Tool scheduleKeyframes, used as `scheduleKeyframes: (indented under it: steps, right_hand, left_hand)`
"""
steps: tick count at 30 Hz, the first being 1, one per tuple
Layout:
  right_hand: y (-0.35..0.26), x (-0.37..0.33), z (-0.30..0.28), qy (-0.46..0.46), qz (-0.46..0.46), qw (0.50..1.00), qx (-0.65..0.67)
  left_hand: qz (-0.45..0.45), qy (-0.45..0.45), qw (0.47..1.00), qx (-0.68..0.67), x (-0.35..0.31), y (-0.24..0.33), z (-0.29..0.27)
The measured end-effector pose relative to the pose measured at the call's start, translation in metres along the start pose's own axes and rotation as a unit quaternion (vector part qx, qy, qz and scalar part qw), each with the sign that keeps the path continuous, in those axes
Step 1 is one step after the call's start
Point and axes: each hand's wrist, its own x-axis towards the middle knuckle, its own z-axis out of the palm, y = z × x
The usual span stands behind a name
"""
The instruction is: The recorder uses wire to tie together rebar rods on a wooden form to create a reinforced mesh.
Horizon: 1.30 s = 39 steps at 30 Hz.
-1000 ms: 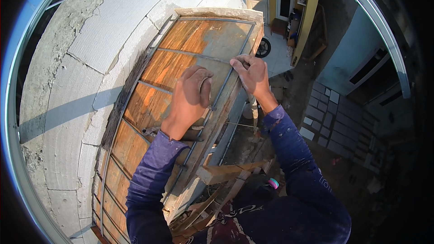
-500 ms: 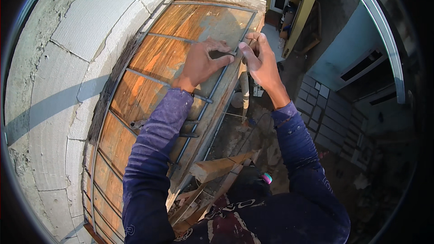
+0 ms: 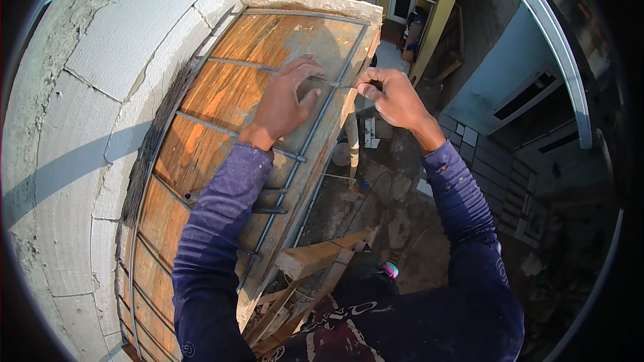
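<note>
My right hand (image 3: 394, 97) is pinched on a thin tie wire (image 3: 345, 86) just past the outer edge of a board-lined form (image 3: 285, 33). That wire runs to the joint where a cross rod (image 3: 241, 64) meets the long outer steel rod (image 3: 318, 110). Over the cross rod, my left hand (image 3: 285, 104) has its fingers stretched and its thumb apart; whether it touches the rod I cannot tell. Pincers with dark handles (image 3: 272, 211) lie across the form, partly hidden by my left forearm.
A bundle of thin wires (image 3: 151, 151) lies along the form's inner side, beside a pale block wall (image 3: 74, 161). Wooden beams (image 3: 322, 255) stick out near my body. Beyond the form's edge is a drop to the ground (image 3: 396, 208). A curved metal bar (image 3: 560, 47) arches at the right.
My right hand has moved slightly down and away from the rod, with the wire now stretched between. My left thumb and fingers have drawn back from the joint. The view has shifted slightly.
</note>
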Motion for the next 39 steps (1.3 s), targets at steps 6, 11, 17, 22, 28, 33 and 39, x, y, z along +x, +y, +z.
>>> scheduleKeyframes:
  steps: [6,11,17,22,28,33,39]
  right_hand:
    - [-0.006,0.007,0.002,0.006,-0.097,0.993,-0.068]
    - [-0.017,0.003,0.004,0.038,-0.131,0.99,-0.033]
    - [-0.008,0.008,0.01,0.022,-0.153,0.985,-0.073]
    - [-0.006,0.009,0.035,-0.007,-0.181,0.983,0.026]
    - [0.064,0.021,0.002,0.015,-0.096,0.993,-0.073]
    - [0.077,0.034,0.024,0.049,-0.132,0.99,-0.024]
    - [0.041,0.005,0.015,0.044,-0.017,0.999,-0.004]
  left_hand:
    - [-0.022,-0.05,0.989,0.137,-0.015,0.0,-0.004]
    - [-0.022,-0.05,0.991,0.122,-0.01,0.003,0.01]
    - [-0.063,-0.062,0.989,0.117,-0.007,0.006,0.004]
    - [-0.099,0.037,0.983,0.148,-0.024,-0.021,0.011]
    - [-0.093,0.023,0.974,0.204,0.015,-0.039,0.061]
    - [-0.107,0.005,0.965,0.24,-0.001,-0.04,0.045]
    - [-0.033,-0.011,0.974,0.224,0.003,-0.027,0.072]
